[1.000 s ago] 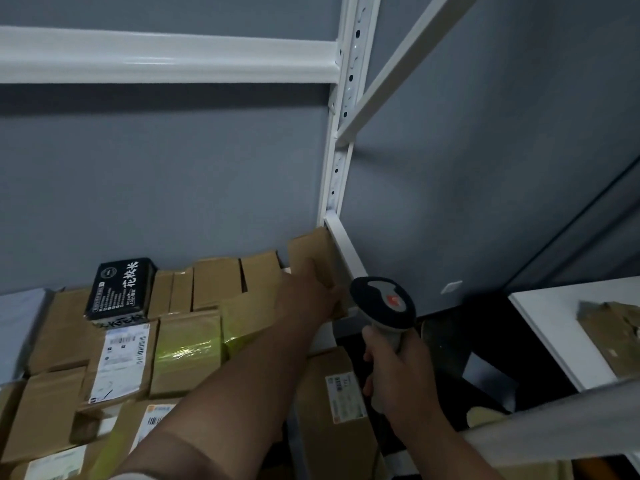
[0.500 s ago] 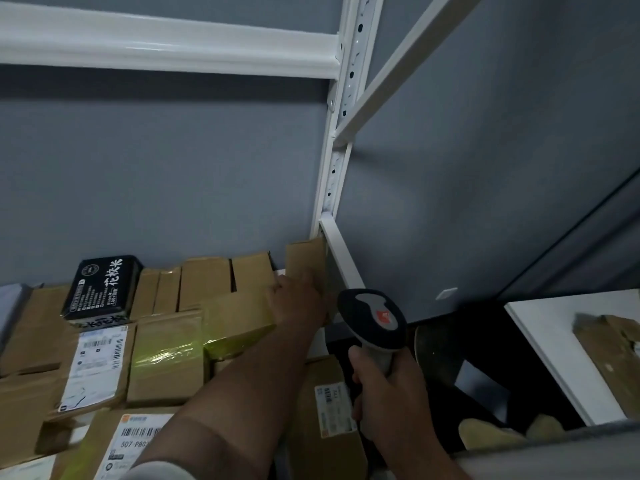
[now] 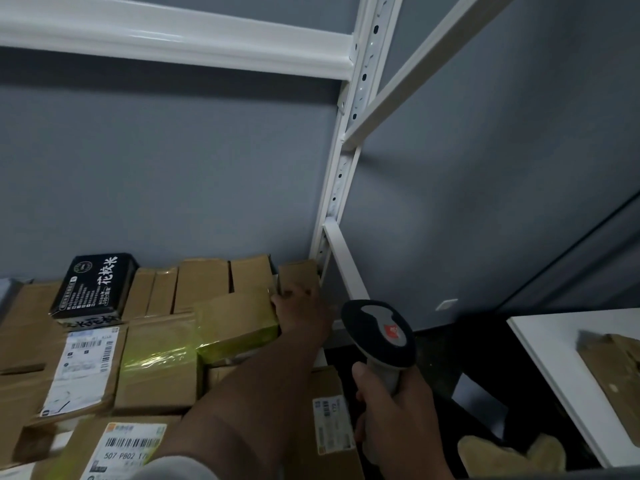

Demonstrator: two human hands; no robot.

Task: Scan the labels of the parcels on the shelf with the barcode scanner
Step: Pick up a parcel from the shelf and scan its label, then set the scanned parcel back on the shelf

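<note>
Several brown cardboard parcels fill the shelf. My left hand (image 3: 304,315) reaches to the far right corner and grips a small brown parcel (image 3: 298,275) standing against the white upright (image 3: 341,188). Just left of it lies a parcel wrapped in yellow tape (image 3: 235,323). My right hand (image 3: 394,407) holds the handle of the black and grey barcode scanner (image 3: 379,329), its head pointing towards the corner parcel. A labelled parcel (image 3: 330,424) lies under my left forearm. Another white label (image 3: 86,362) faces up at the left.
A black box with white characters (image 3: 91,285) rests on the back row of parcels. A white shelf beam (image 3: 173,39) runs overhead. To the right, a white table (image 3: 554,375) carries a brown parcel (image 3: 613,372). The grey wall is close behind.
The view has shifted slightly; both hands sit lower left in frame. My left hand stays on the corner parcel, and the scanner remains beside it.
</note>
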